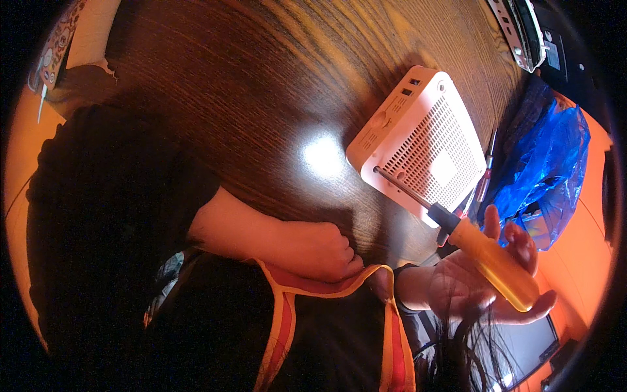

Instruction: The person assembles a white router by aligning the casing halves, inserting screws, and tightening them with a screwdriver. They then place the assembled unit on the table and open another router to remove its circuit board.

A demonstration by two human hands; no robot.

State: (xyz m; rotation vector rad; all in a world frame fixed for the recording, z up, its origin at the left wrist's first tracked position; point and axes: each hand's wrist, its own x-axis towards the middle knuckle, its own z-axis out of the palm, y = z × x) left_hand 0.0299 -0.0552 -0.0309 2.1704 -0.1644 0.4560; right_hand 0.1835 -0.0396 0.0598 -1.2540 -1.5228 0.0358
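Note:
A white router-like box [428, 140] with a vented face and ports along one side lies on the wooden table. The slim shaft of a yellow-handled screwdriver [493, 261] runs to a hole near the box's corner, its tip inside. My right hand [450, 281] is beneath the handle, which lies across the palm; the fingers curve loosely around it, spread apart. My left hand [320, 251] is closed in a fist beside an orange-and-red strap [284, 320] in front of my body. Whatever its curled fingers may contain is hidden.
A red-handled tool [484, 185] lies against the box's far right side. Beyond it sits a crumpled blue plastic bag [548, 176]. A metal-framed black part [519, 39] is at the upper right, and a cardboard piece [93, 32] at the upper left. Dark hair strands hang over my right wrist.

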